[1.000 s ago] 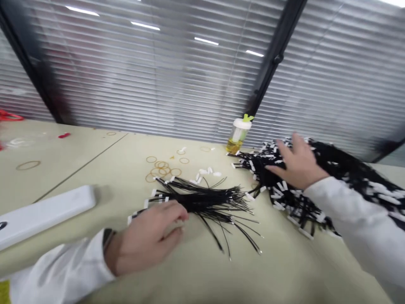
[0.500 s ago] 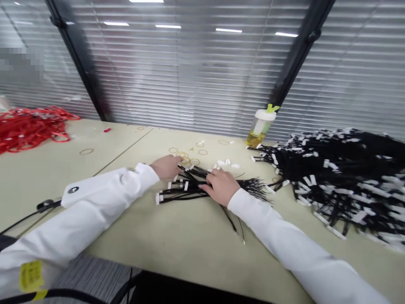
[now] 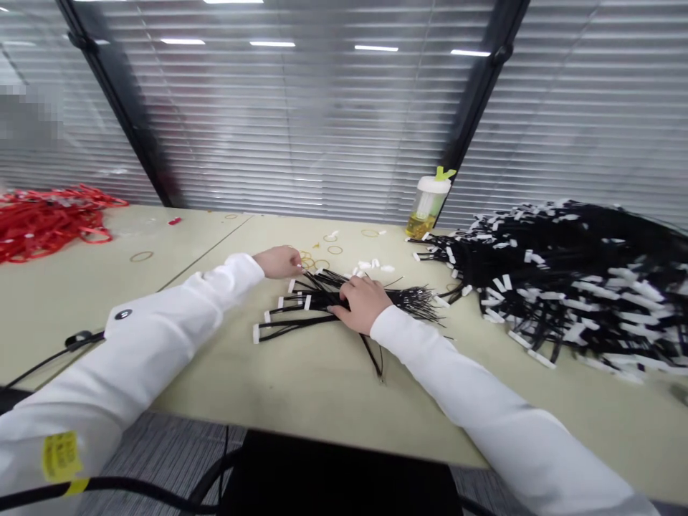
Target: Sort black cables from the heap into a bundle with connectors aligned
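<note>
Two hands: right hand point(image 3: 362, 303) fingers spread, pressing black wire bundle point(image 3: 317, 299), limp, light-looking, best gathered mid-length; left hand point(image 3: 278, 262) fingers narrow, hold unclear.

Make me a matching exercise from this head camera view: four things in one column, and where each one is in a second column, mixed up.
Things:
1. Left hand
2. Right hand
3. Red cord pile
4. Plastic bottle of yellow liquid

Places:
A. Upright beside the big black wire heap
B. At the left end of the table
C. Pressing on the bunch of black wires
D. Beside the tan rubber bands

Pairs: 1-D, 2-C, 3-B, 4-A
</note>
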{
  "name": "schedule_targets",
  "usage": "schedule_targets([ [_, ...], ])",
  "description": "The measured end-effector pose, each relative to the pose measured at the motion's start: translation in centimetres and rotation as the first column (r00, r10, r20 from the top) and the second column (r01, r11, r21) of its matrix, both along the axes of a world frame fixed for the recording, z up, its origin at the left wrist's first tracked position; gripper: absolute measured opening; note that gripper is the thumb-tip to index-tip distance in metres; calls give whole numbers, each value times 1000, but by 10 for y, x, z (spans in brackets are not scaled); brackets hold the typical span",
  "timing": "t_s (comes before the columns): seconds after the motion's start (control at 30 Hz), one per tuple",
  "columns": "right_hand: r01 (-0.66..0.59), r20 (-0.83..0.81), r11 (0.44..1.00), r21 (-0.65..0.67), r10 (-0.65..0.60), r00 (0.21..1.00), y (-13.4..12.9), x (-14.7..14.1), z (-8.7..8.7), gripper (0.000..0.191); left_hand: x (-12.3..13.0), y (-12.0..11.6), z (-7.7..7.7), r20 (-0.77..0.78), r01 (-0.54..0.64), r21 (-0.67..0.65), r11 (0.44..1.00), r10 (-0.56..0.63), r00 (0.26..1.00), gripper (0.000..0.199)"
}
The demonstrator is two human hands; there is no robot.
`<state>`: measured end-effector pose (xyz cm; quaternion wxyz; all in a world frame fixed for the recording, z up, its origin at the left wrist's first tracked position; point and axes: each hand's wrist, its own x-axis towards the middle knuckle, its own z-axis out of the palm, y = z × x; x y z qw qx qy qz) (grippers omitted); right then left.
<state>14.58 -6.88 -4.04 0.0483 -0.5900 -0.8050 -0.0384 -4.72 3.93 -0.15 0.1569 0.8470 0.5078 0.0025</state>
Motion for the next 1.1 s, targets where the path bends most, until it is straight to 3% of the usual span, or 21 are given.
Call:
schedule_targets([
  [0.2, -34, -49, 999, 4, 34, 998, -3, 4, 1, 37, 5, -21, 31, 251, 59, 132, 989, -91, 964, 31],
  [0.37, -47, -105, 999, 2, 47, 993, -2, 7, -1, 32, 14, -41, 72, 405, 51, 265, 963, -159, 900, 29],
  [0.43, -44, -145, 999, 6, 44, 988, -1, 9, -3, 30, 15, -44, 92, 455, 19, 319, 948, -171, 874, 26],
  [0.53, -32, -234, 999, 34, 39, 971, 1, 13, -4, 27, 13, -45, 119, 597, -133, 459, 878, -194, 779, 24],
  [0.63, 5, -364, 992, 128, 42, 930, 2, 17, 2, 35, 11, -51, 137, 689, -170, 467, 868, -237, 685, 28],
  [0.73, 51, -480, 964, 261, 84, 873, 1, 24, 15, 49, 13, -71, 142, 782, -2, 389, 921, -329, 530, 24],
  [0.83, 44, -528, 933, 357, 162, 834, -1, 31, 28, 55, 19, -99, 139, 831, 111, 353, 929, -366, 418, 14],
  [0.93, 15, -546, 910, 414, 235, 804, -5, 36, 40, 49, 25, -124, 135, 864, 212, 331, 919, -386, 323, 11],
  [1.1, 14, -607, 904, 426, 275, 746, -24, 50, 65, 26, 26, -148, 127, 898, 274, 352, 895, -405, 171, 7],
])
